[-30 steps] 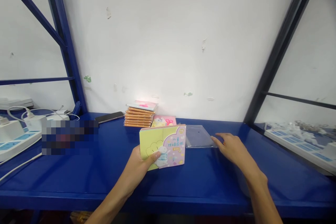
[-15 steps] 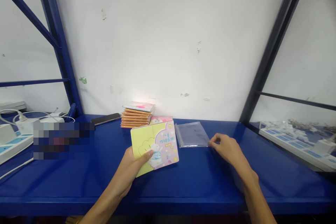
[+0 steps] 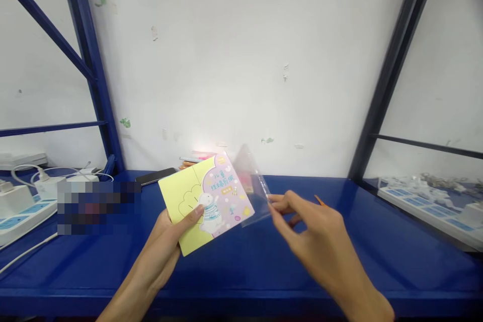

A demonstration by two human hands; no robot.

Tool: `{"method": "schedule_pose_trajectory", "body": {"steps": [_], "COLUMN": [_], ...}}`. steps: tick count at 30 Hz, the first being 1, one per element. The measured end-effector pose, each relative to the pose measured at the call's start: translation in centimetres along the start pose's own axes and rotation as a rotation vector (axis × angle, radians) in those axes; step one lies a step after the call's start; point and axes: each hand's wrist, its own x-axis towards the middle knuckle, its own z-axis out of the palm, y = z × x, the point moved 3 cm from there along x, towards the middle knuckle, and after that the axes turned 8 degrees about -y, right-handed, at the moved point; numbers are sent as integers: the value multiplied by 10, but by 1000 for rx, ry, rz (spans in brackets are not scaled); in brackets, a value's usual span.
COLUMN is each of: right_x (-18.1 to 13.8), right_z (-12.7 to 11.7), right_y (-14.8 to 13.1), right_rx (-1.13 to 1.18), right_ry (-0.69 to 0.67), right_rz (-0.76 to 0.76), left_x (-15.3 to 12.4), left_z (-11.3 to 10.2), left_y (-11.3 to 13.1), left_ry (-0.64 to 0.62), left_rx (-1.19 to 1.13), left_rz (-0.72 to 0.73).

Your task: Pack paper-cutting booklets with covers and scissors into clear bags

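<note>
My left hand (image 3: pixel 173 234) grips a square booklet (image 3: pixel 207 206) by its lower left edge, thumb across the front. Its cover is yellow and lilac, with a white bear in a striped shirt and printed characters. Between the thumb and fingers of my right hand (image 3: pixel 302 219) is the edge of a clear plastic sleeve (image 3: pixel 260 181), lifted off the table and tilted. The sleeve's left side is partly hidden behind the booklet's right edge, and I cannot tell whether they touch.
Behind the booklet, a stack of packets (image 3: pixel 186 163) is mostly hidden on the blue table (image 3: pixel 241 271). A black phone (image 3: pixel 155 176) lies left of it. Power strips (image 3: pixel 26 219) with white cables stand at the left, another strip (image 3: pixel 426 206) at the right. A small orange tip (image 3: pixel 320 200) shows behind my right hand.
My right hand has picked the clear sleeve up from the table and brought it left beside the booklet. My left hand has moved the booklet slightly left and tilted it more.
</note>
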Motion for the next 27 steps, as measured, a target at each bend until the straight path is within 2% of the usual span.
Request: {"method": "schedule_pose_trajectory", "body": {"steps": [2, 4, 7, 9, 14, 20, 23, 27], "right_x": [-5, -11, -18, -19, -14, -6, -4, -8], "right_z": [-5, -14, -25, -27, -21, -24, -24, -15], "right_y": [-17, -24, -20, -16, -8, 13, 23, 33], "right_rx": [35, 66, 171, 279, 464, 634, 614, 590], "right_ry": [81, 196, 319, 333, 250, 242, 119, -149], "right_rz": [-93, -117, -11, 57, 115, 269, 344, 468], "left_x": [0, 2, 7, 9, 11, 15, 17, 13], "left_z": [-2, -6, -13, -16, -17, -22, -24, -20], "left_y": [2, 3, 2, 1, -3, -3, -3, -2], "left_ry": [1, 29, 39, 8, -25, -45, -63, -73], "left_rx": [4, 16, 24, 8, -59, -194, -227, -181], "left_rz": [12, 18, 21, 23, 5, -87, -115, -108]}}
